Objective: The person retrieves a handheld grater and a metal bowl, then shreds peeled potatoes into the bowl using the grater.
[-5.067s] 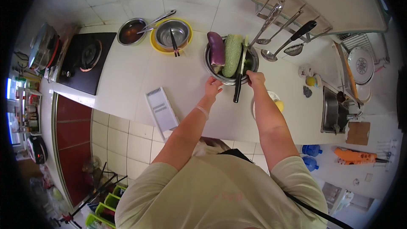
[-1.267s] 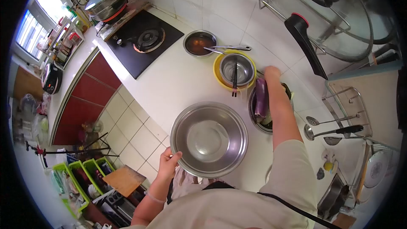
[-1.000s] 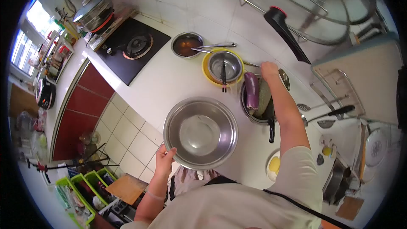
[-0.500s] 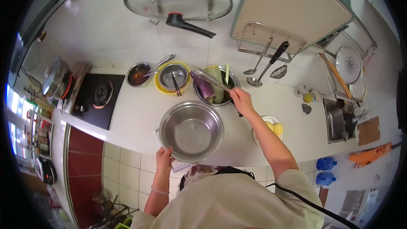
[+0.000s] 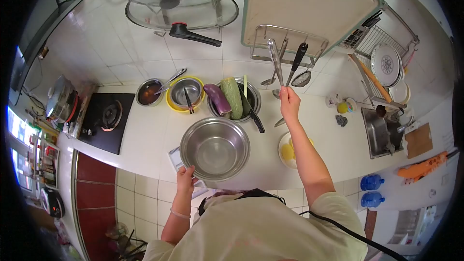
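In the head view, my left hand is closed on the near-left rim of a wide stainless steel basin with nothing in it. My right hand is raised over the counter and closed around a long silver metal utensil. Its shaft points up toward the wall rack; my fist hides its middle, so its kind is unclear. Behind the basin, a steel bowl holds an eggplant, a green gourd-like vegetable and a black-handled knife. Beneath my right forearm sits a plate of yellow pieces.
Left of the vegetables are a small steel bowl in a yellow one, a bowl of dark liquid and a cooktop. Ladles and a strainer hang from the rack. The sink lies right; a notepad lies under the basin.
My right hand has moved right and slightly up with the metal utensil, away from the vegetable bowl, and the utensil has turned upright. My left hand still grips the basin's rim.
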A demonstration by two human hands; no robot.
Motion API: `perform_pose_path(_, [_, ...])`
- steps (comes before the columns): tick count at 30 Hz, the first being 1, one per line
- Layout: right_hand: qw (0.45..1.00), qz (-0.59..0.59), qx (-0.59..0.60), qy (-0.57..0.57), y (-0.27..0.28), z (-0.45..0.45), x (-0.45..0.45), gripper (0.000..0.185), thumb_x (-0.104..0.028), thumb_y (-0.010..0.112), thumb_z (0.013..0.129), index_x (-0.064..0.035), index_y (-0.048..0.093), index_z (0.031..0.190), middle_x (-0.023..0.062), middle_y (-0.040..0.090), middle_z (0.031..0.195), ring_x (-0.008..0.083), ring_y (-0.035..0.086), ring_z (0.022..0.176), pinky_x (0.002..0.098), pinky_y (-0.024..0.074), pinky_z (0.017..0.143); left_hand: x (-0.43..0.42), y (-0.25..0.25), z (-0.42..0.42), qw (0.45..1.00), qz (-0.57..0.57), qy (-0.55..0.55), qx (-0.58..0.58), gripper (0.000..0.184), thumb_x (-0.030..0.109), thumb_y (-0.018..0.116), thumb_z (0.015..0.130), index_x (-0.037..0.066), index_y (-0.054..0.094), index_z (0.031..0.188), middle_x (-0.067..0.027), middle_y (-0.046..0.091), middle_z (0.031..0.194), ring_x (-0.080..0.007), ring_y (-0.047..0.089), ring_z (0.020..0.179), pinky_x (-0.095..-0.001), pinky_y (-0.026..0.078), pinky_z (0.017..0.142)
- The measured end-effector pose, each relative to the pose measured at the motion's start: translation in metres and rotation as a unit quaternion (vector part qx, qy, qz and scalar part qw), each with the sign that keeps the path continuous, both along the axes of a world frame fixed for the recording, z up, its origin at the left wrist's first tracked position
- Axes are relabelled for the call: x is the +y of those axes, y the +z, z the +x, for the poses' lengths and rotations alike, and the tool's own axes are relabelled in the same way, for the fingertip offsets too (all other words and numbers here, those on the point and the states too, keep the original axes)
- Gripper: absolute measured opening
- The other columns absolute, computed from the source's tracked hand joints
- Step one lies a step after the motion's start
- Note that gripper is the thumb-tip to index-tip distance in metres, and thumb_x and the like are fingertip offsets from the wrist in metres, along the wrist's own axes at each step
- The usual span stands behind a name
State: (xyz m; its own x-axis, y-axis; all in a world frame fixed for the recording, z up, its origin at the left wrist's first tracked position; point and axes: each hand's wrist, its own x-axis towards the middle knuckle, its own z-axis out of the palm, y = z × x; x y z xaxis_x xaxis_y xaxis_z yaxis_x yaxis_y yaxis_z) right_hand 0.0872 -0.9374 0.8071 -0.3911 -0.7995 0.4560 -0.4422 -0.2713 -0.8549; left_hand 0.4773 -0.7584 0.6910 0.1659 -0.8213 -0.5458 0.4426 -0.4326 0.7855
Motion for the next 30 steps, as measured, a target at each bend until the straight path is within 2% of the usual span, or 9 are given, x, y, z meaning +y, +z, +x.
perform_pose_path(12, [0.998,-0.005,0.056,-0.006,-0.022,-0.002,-0.017,0.033,-0.027,0.050,0.098,-0.0020,0.058,0.078,0.0038,0.055,0.062,0.0108,0.050,0.058,0.0278,0.0409,0.056,0.011,0.012,-0.006,0.999,0.013,0.035,-0.040,0.003,0.007,0.059,0.086,0.008,0.057,0.086,-0.0021,0.063,0.075,-0.0126,0.063,0.063,-0.0263,0.050,0.047])
perform_pose_path(14, [0.994,0.091,0.044,0.032,-0.037,-0.011,-0.034,0.032,-0.027,0.049,0.098,-0.0019,0.060,0.082,0.0033,0.057,0.064,0.0105,0.054,0.059,0.0278,0.0441,0.058,0.021,0.010,-0.004,0.997,0.035,0.026,-0.060,0.003,0.006,0.058,0.087,0.008,0.057,0.086,-0.0020,0.063,0.075,-0.0121,0.063,0.062,-0.0258,0.050,0.046])
perform_pose_path(17, [0.994,0.090,-0.006,0.064,-0.047,0.000,-0.048,0.025,-0.024,0.051,0.097,-0.0032,0.063,0.088,0.0084,0.060,0.066,0.0174,0.058,0.060,0.0302,0.0464,0.060,0.030,-0.002,-0.006,1.000,0.011,-0.005,-0.027,0.007,0.007,0.060,0.086,0.006,0.062,0.093,-0.0037,0.065,0.082,-0.0135,0.065,0.071,-0.0260,0.058,0.053])
perform_pose_path(21, [0.997,-0.002,0.068,0.023,-0.069,0.005,-0.053,0.016,-0.015,0.054,0.093,-0.0038,0.064,0.099,0.0097,0.064,0.076,0.0236,0.062,0.068,0.0334,0.0486,0.066,0.044,-0.009,-0.019,1.000,0.019,0.010,-0.019,0.003,0.005,0.059,0.087,0.005,0.062,0.087,-0.0050,0.066,0.078,-0.0127,0.065,0.065,-0.0269,0.058,0.053])
perform_pose_path(23, [0.986,-0.120,0.112,-0.029,-0.062,0.018,-0.028,0.015,-0.010,0.055,0.091,-0.0026,0.062,0.102,0.0123,0.064,0.081,0.0267,0.062,0.072,0.0353,0.0491,0.069,0.052,-0.012,-0.022,0.999,0.041,0.000,-0.033,0.003,0.005,0.058,0.087,0.004,0.062,0.087,-0.0049,0.066,0.078,-0.0132,0.065,0.066,-0.0285,0.059,0.056])
perform_pose_path(24, [0.987,-0.093,0.133,-0.010,-0.057,0.025,-0.008,0.016,-0.011,0.054,0.093,-0.0017,0.061,0.104,0.0124,0.064,0.087,0.0244,0.063,0.073,0.0326,0.0497,0.069,0.055,-0.009,-0.025,0.998,0.044,0.009,-0.033,0.003,0.005,0.059,0.087,0.004,0.062,0.088,-0.0051,0.066,0.080,-0.0137,0.065,0.066,-0.0294,0.059,0.056])
perform_pose_path(26, [0.974,0.090,-0.126,0.168,-0.080,0.052,0.023,0.016,-0.013,0.052,0.096,-0.0015,0.062,0.099,0.0090,0.063,0.092,0.0192,0.063,0.077,0.0284,0.0496,0.066,0.060,-0.004,-0.029,0.998,0.048,0.018,-0.033,0.003,0.005,0.059,0.087,0.004,0.061,0.089,-0.0050,0.066,0.080,-0.0139,0.065,0.066,-0.0297,0.059,0.057])
perform_pose_path(28, [0.909,0.267,-0.160,0.278,-0.132,0.079,0.032,0.020,-0.018,0.050,0.098,-0.0002,0.058,0.105,0.0110,0.061,0.096,0.0193,0.063,0.081,0.0282,0.0531,0.067,0.065,-0.005,-0.031,0.998,0.051,0.029,-0.033,0.004,0.005,0.059,0.087,0.004,0.061,0.089,-0.0050,0.065,0.080,-0.0141,0.065,0.066,-0.0300,0.059,0.057])
perform_pose_path(30, [0.737,0.465,-0.441,0.216,-0.149,0.106,0.024,0.027,-0.020,0.052,0.097,0.0018,0.049,0.112,0.0157,0.059,0.093,0.0256,0.064,0.083,0.0369,0.0579,0.073,0.070,-0.008,-0.029,0.997,0.055,0.032,-0.043,0.003,0.006,0.059,0.087,0.005,0.061,0.089,-0.0046,0.065,0.080,-0.0141,0.065,0.067,-0.0295,0.059,0.056])
